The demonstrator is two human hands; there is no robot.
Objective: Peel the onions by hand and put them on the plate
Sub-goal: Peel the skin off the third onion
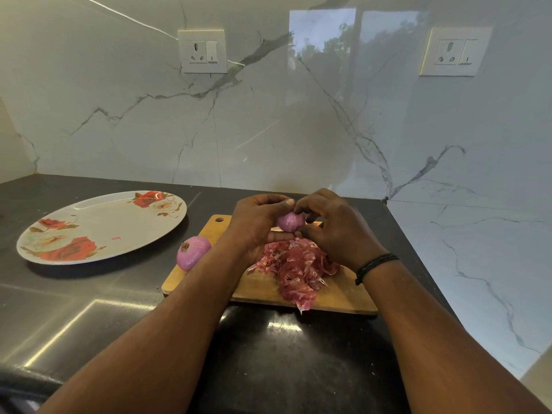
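Note:
A small purple onion (290,221) is held above the wooden cutting board (263,286), between both hands. My left hand (254,225) cups it from the left, thumb on top and fingers underneath. My right hand (334,231) pinches at its right side with the fingertips. A second onion (192,253), pale purple, lies at the board's left edge. A heap of red onion skins (298,268) covers the board below the hands. The flowered plate (98,225) lies to the left with no onion on it.
The dark counter (89,309) runs to a marble wall behind and another on the right. Two wall sockets (202,51) (455,51) sit high on the back wall. A tiny scrap of skin (116,238) lies on the plate.

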